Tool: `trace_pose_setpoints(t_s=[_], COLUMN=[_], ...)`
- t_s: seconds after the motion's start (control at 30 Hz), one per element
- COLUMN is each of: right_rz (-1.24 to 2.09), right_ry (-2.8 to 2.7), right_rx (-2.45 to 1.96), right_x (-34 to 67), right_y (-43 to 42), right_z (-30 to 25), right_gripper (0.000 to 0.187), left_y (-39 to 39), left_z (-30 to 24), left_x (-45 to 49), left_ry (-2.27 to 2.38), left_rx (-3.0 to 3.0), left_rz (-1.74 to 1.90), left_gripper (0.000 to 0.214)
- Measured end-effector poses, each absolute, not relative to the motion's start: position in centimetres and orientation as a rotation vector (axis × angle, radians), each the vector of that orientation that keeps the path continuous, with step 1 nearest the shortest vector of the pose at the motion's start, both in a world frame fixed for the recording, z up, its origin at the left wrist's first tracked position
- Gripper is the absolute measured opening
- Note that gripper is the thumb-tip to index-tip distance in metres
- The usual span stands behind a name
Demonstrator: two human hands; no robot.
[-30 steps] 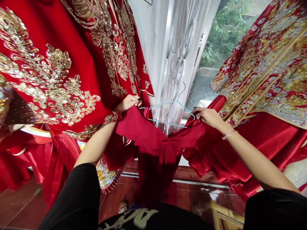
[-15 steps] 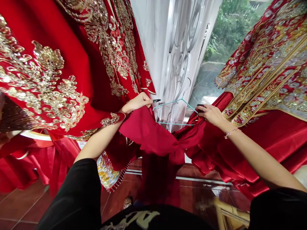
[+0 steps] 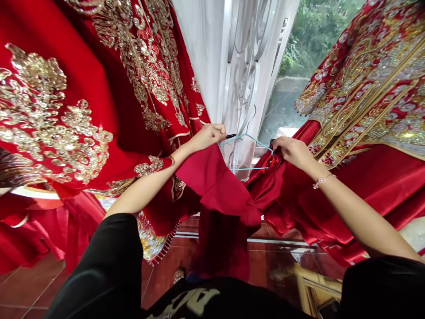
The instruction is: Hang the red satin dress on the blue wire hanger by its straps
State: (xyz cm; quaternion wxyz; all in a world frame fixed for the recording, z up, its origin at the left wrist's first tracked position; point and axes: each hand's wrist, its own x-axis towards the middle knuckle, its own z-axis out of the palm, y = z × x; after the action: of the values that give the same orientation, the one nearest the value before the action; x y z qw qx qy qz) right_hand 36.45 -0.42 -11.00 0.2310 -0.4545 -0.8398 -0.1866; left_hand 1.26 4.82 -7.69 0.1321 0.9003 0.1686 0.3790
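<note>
Embroidered red robes [image 3: 59, 110] hang at upper left and right, beside a white curtain [image 3: 199, 57]. At center frame, the left hand [image 3: 207, 137] and right hand [image 3: 290, 151] each pinch a red satin garment [image 3: 215, 190], with a blue hanger [image 3: 247, 150] between them.

One camera sits on the person's head, tipped forward and down over the left hand [image 3: 207, 138] and right hand [image 3: 292, 153], so close that black sleeves [image 3: 99, 266] fill the bottom corners. It faces the sheer white curtain [image 3: 199, 53], with embroidered red robes [image 3: 139, 66] close on either side of it.
</note>
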Motion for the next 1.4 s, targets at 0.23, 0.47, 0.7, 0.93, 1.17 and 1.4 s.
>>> trace_pose_setpoints(t_s=[0.23, 0.47, 0.7, 0.93, 1.17, 1.4], right_rz=[-0.442, -0.1, -0.063, 0.009, 0.004, -0.376], right_ry=[-1.878, -1.915, -1.541, -1.684, -1.968, -1.805], right_rx=[-1.376, -1.118, -0.802, -1.146, -1.088, -1.483], right_x=[35.3, 29.6, 31.7, 35.3, 33.4, 29.9], right_y=[-0.7, -2.6, -6.0, -2.3, -0.3, -2.1], right_z=[-9.7, -4.5, -3.0, -14.7, -16.2, -17.1], right_gripper=[0.014, 0.007, 0.015, 0.033, 0.046, 0.046], left_y=[2.0, 0.8, -3.0, -5.7, -1.2, -0.8], left_z=[-9.4, -10.8, -13.5, -15.8, -12.1, -12.9], left_x=[2.2, 3.2, 0.8, -3.4, -5.1, -4.0], left_ry=[1.217, 1.386, 1.461, 1.358, 1.095, 1.228], left_rx=[2.93, 3.021, 2.665, 2.367, 2.378, 2.333], left_rz=[0.997, 0.792, 1.409, 1.402, 0.753, 0.83], left_gripper=[0.047, 0.024, 0.025, 0.039, 0.052, 0.034])
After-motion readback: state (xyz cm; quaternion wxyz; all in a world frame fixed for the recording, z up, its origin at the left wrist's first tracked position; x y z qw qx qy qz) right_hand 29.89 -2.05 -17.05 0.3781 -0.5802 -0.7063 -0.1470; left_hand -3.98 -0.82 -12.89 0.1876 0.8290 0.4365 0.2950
